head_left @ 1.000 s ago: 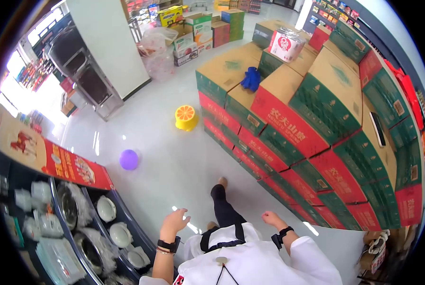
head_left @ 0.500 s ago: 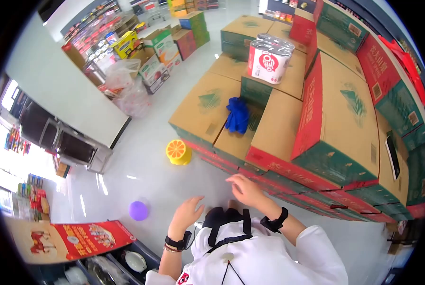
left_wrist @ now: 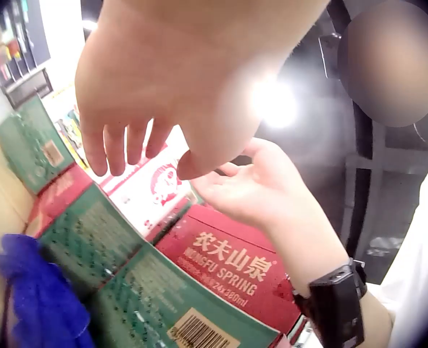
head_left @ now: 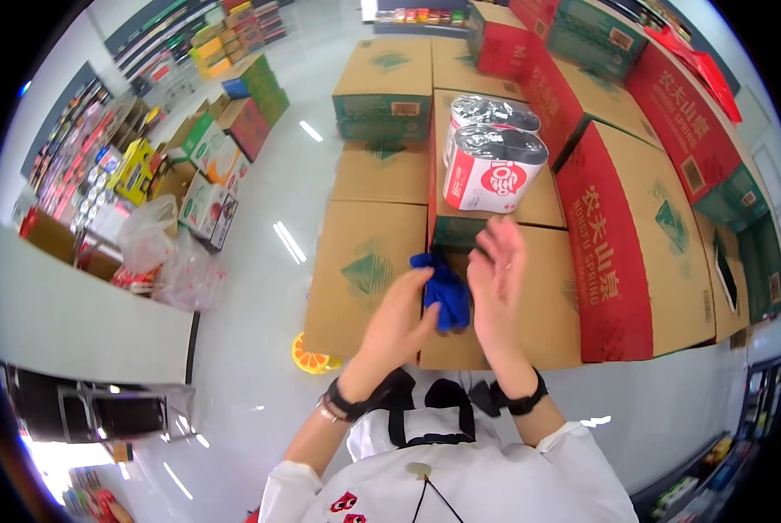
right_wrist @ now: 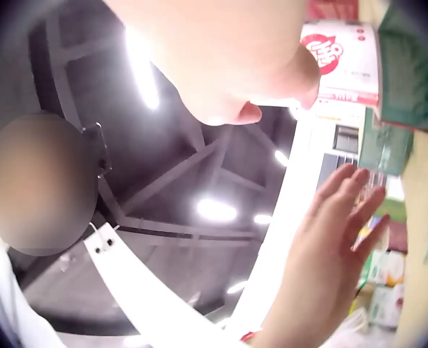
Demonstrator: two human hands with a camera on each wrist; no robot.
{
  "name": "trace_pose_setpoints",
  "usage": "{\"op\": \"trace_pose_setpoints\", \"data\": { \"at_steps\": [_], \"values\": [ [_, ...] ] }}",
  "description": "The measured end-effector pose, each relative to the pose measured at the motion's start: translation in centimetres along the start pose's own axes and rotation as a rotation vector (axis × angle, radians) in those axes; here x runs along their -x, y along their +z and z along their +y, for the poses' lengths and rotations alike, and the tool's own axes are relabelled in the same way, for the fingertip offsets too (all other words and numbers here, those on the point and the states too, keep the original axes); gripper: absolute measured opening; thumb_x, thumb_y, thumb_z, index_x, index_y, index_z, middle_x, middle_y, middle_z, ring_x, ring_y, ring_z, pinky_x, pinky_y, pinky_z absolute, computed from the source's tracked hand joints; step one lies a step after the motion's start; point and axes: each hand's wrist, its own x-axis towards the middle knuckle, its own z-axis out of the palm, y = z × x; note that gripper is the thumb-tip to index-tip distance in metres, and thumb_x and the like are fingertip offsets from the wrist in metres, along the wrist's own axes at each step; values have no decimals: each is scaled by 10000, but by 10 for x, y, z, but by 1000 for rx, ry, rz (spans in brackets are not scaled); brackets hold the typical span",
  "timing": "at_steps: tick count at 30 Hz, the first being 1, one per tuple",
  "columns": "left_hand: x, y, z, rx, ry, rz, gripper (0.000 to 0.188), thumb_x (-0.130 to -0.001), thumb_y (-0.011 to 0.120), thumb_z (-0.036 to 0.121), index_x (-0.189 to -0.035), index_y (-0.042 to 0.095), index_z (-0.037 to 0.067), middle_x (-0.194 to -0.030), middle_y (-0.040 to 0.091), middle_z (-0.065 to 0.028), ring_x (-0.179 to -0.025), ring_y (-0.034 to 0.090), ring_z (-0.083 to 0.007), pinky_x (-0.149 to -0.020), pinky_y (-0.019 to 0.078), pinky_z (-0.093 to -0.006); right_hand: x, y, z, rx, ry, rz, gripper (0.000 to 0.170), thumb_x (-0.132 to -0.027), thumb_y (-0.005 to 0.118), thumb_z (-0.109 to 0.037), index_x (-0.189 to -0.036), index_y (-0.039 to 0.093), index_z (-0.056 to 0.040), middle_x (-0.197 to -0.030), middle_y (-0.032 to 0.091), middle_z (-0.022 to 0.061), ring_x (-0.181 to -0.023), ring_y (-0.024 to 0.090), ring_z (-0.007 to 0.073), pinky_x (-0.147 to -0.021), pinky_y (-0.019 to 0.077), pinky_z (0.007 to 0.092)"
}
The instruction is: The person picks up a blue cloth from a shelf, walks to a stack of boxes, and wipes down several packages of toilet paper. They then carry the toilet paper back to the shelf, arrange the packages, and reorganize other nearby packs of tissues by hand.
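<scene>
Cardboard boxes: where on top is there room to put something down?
The front-left box top is bare left of the blue cloth and left hand. Another bare strip lies between the right hand and the Nongfu Spring box. It's crowded around the cloth, between both hands.

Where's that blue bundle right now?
In the head view, the blue bundle lies just right of centre on cardboard boxes, between left hand and right hand, in front of the wrapped white pack.

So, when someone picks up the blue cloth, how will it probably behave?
The blue cloth will probably hang floppy, since it lies in crumpled folds. It looks light, being a small fabric bundle. Rolling seems unlikely, as it lies slumped on a flat-topped carton.
</scene>
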Motion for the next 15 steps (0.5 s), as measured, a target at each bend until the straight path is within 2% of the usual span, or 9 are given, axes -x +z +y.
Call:
{"op": "trace_pose_setpoints", "data": {
  "at_steps": [1,3,4,5,7,10,13,14,15],
  "values": [
    [-24,3,0,-7,50,-19,562,-904,702,109,-1407,486,-15,-1418,534,-229,-1294,530,-403,-1107,432,-434,-17,7,3,83,-74,82,750,-926,583,46,-1582,234,-53,-1613,300,179,-1470,341,315,-1174,329,441],
    [-68,9,-4,3,107,-61,621,-897,710,111,-1442,446,-25,-1463,491,-246,-1333,490,-420,-1130,406,-445,-54,13,12,96,-131,226,746,-945,588,-7,-1592,219,-46,-1627,279,183,-1489,315,313,-1190,308,441],
    [-88,13,-9,-32,191,1,673,-898,715,107,-1474,395,-28,-1459,477,-245,-1338,483,-404,-1119,412,-440,-71,13,14,97,-187,343,747,-963,593,-61,-1601,203,-38,-1641,258,188,-1509,290,310,-1206,286,442],
    [-108,15,-15,-69,278,68,727,-899,721,103,-1506,343,-32,-1455,463,-245,-1344,475,-388,-1108,417,-436,-88,11,12,105,-193,363,747,-963,593,-61,-1601,203,-38,-1641,258,188,-1509,290,310,-1206,286,442],
    [-143,18,-28,-71,291,72,765,-898,725,113,-1519,307,-45,-1460,447,-265,-1357,454,-402,-1115,410,-443,-116,3,3,-75,-78,601,635,-1055,509,-259,-1593,246,-44,-1633,278,144,-1504,291,268,-1237,226,429],
    [-171,23,-36,-13,218,10,871,-875,755,132,-1546,231,-53,-1476,409,-302,-1365,430,-421,-1126,397,-475,-143,-10,19,-159,-54,604,611,-1071,462,-355,-1572,297,-46,-1598,354,129,-1479,335,236,-1221,253,421],
    [-181,37,-54,196,231,-63,937,-831,794,113,-1555,221,-45,-1429,440,-297,-1348,436,-416,-1133,385,-488,-141,-8,16,-121,-38,578,580,-1076,441,-325,-1553,318,-19,-1535,416,144,-1420,395,238,-1180,298,382],
    [-177,35,-46,262,225,-11,944,-797,828,121,-1540,267,-33,-1410,459,-263,-1354,430,-400,-1137,381,-483,-138,-5,18,-105,-20,549,565,-1078,430,-310,-1544,329,-6,-1503,446,152,-1390,426,240,-1160,321,363],
    [-174,31,-39,325,216,42,951,-764,862,129,-1524,312,-20,-1391,479,-230,-1359,424,-384,-1141,377,-478,-135,-1,22,-152,-53,620,523,-1079,430,-303,-1501,371,0,-1444,477,146,-1324,466,216,-1131,345,357]
  ]
}}
